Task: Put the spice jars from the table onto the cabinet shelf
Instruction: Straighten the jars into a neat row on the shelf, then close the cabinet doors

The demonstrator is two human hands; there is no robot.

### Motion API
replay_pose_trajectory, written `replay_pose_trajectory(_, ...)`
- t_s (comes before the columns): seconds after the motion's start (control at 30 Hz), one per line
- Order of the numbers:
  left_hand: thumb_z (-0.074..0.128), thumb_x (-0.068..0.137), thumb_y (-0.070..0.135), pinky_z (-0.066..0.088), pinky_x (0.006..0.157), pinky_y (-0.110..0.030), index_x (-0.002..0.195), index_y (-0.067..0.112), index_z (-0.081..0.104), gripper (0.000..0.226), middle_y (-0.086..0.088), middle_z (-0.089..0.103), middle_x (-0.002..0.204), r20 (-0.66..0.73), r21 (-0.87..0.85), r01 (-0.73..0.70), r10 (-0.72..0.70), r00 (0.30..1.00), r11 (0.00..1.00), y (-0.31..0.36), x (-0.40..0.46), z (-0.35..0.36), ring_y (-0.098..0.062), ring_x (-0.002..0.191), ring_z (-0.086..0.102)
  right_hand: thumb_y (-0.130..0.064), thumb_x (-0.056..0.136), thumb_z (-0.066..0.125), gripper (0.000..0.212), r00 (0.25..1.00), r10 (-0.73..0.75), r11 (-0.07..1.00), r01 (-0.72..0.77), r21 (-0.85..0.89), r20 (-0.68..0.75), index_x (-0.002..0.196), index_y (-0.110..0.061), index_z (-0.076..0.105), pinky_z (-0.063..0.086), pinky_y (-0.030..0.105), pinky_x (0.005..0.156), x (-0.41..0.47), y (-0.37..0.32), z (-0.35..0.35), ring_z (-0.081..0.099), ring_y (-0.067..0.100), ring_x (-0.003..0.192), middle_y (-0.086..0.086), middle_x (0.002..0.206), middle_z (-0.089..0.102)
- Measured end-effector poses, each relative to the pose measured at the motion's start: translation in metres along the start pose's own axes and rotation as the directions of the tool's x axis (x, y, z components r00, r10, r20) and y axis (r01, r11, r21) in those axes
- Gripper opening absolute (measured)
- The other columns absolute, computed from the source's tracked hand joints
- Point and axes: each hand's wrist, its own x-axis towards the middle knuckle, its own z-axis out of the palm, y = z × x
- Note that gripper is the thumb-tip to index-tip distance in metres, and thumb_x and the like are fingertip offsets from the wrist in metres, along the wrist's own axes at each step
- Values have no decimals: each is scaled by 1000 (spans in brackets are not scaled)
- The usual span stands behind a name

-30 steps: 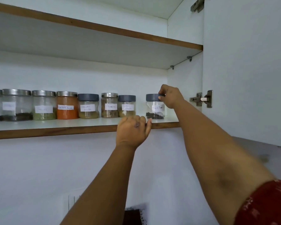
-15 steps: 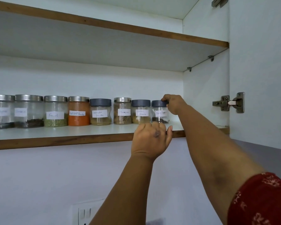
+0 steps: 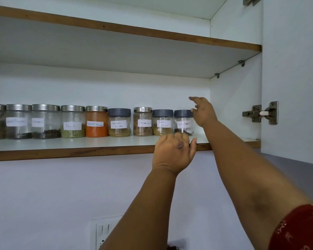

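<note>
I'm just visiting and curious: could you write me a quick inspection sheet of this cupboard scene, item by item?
Surface: white cabinet shelf with a brown wooden front edge; another shelf above it.
Job's things: a row of labelled spice jars stands upright on the shelf, among them Fennel, red chilli powder, coriander powder, cinnamon, garam masala and, at the right end, black pepper.
Clutter: nothing seen.
Hands: right hand open beside the black pepper lid, holding nothing; left hand rests at the shelf edge, its fingers hidden behind it.
Cables: nothing seen.
Surroundings: open cabinet door with a metal hinge; wall switch plate below.
</note>
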Motion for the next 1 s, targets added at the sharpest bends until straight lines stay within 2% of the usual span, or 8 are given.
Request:
replay_pose_trajectory(0.1, 36, 96, 43, 41, 58, -28, 71, 18, 65, 46, 2, 60, 62, 113, -17, 24, -22, 993, 1000, 0, 0, -6, -16, 55, 55, 8, 92, 46, 52, 999, 49, 995, -50, -83, -13, 141, -12, 47, 41, 28, 93, -26, -17, -11, 53, 30, 115, 16, 132, 48)
replay_pose_trajectory(0.17, 37, 97, 44, 43, 62, -28, 75, 18, 67, 45, 3, 63, 67, 200, -30, 37, -30, 979, 999, 1, 0, -14, -16, 60, 57, -5, 94, 51, 43, 970, 156, 956, -101, -276, 186, 137, -9, 48, 42, 34, 95, -46, -24, -12, 52, 33, 117, 17, 132, 47)
replay_pose_trajectory(0.23, 32, 100, 44, 44, 72, -30, 87, 17, 68, 46, 1, 66, 79, 325, -82, 49, -20, 946, 995, -1, 2, -27, -17, 73, 61, -26, 98, 47, 28, 856, 300, 875, -72, -478, 420, 118, -10, 59, 43, 33, 88, -65, -34, -21, 54, 28, 107, 13, 128, 55)
replay_pose_trajectory(0.33, 26, 103, 39, 39, 88, -34, 108, 13, 62, 45, -5, 66, 103, 452, -148, 90, -14, 892, 985, -2, 5, -41, -23, 96, 59, -28, 100, 36, 26, 765, 302, 852, 51, -521, 569, 93, -14, 57, 41, 33, 86, -90, -50, -40, 52, 22, 97, 9, 121, 61)
replay_pose_trajectory(0.53, 37, 100, 20, 45, 83, -35, 121, 9, 53, 29, -12, 63, 115, 646, -179, 155, -3, 763, 972, -12, 5, -107, -28, 107, 57, -33, 106, 21, 48, 891, 222, 890, -20, -456, 395, 144, -11, 41, 26, 38, 111, -171, -100, -70, 39, 28, 135, 12, 148, 43)
replay_pose_trajectory(0.63, 41, 95, 18, 32, 110, -39, 121, 7, 56, 32, -12, 59, 124, 557, -245, 293, -113, 823, 924, -15, -9, -128, -31, 124, 46, -36, 105, 30, 55, 892, 244, 937, -115, -330, 381, 152, -9, 26, 16, 36, 117, -200, -120, -77, 22, 27, 145, 11, 158, 27)
replay_pose_trajectory(0.77, 54, 87, 15, 24, 115, -52, 123, 5, 59, 37, -13, 62, 123, 284, -353, 480, -397, 873, 803, -2, -41, -150, -34, 125, 47, -37, 100, 43, 52, 972, 209, 943, -172, -285, 106, 146, -14, 38, 36, 41, 108, -241, -141, -86, 34, 25, 136, 8, 147, 41)
replay_pose_trajectory(1.0, 52, 90, 27, 22, 116, -50, 141, 8, 42, 55, -11, 50, 140, 327, -539, 483, -358, 875, 689, 56, -60, -193, -32, 134, 36, -26, 91, 57, 32, 954, -62, 954, -30, -297, -294, 121, -16, 59, 43, 39, 91, -275, -161, -167, 51, 24, 112, 4, 121, 57)
